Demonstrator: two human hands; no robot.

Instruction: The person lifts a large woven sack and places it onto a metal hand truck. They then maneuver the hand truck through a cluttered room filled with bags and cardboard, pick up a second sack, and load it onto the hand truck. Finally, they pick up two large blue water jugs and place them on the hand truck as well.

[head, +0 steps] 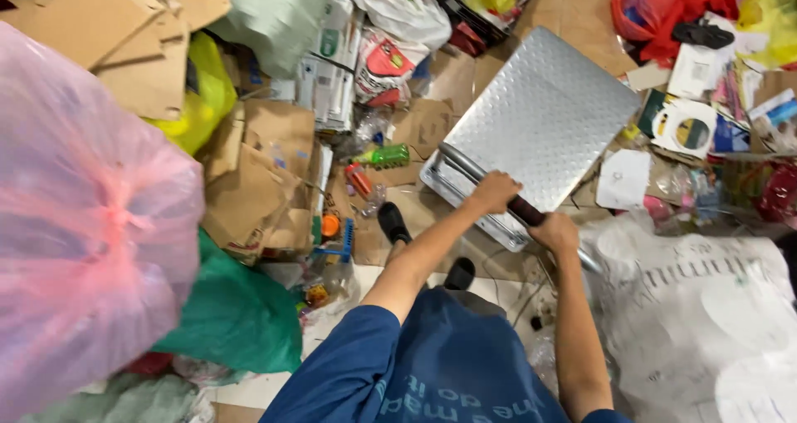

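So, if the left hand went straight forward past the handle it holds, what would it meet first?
Probably the metal platform of the cart: the left hand grips the handle bar and points over it. Depth is unclear.

White-and-green cartons [332, 66] stacked beside a red-white packet [383, 68].

— What is the person wearing?
— A dark blue short-sleeved shirt [432, 365] with pale lettering across the near part of it, plus black shoes [393, 222], one farther off than the other.
— And the arms?
— Bare below the sleeves. The left hand [493, 192] and right hand [554, 232] have no gloves, rings or watch.
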